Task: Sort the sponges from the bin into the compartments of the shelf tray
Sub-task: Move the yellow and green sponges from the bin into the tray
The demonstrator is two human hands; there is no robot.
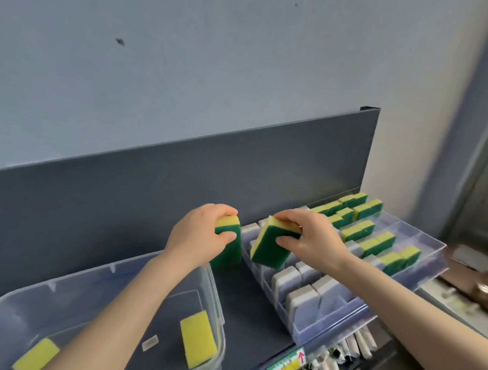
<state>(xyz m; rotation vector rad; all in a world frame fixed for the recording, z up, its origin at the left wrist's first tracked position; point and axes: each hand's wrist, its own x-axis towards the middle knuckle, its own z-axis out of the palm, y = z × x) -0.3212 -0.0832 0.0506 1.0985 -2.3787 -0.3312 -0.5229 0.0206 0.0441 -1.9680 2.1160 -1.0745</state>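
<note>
At near left, a clear plastic bin point(216, 301) is seen on the dark shelf point(249, 302). Two sponges lie in it, yellow side up. The corner sponge point(35, 356) is at the near-left, partly hidden by the left forearm. The wall sponge point(198, 338) is set against the bin's right wall. A small white tag point(150, 342) lies on the bin floor btw. them.

Just past the bin's far-right corner, an upright sponge point(230, 248), yel./grn, is gripped by the left hand point(198, 236), w/ thumb on the green face and fingers curled over the yellow top. Just right of it, apart, a tilted sponge point(268, 247) of the same kind is gripped by the right hand point(310, 241), w/ thumb on the green face and fingers on the yellow side. It is held over the far-left end of the clear tray point(430, 244).

In the tray, grey-white sponges point(302, 302) are stood on edge in the near-left compts. Yel./grn sponges point(358, 230) are lined up in the far and right compts.

A dark grey back panel point(182, 168) is seen behind the shelf, w/ a pale wall point(187, 56) above. Under the tray's near edge, a label w/ a red arrow point(288, 363) is fixed. Small items beside it are too blurred to tell.
</note>
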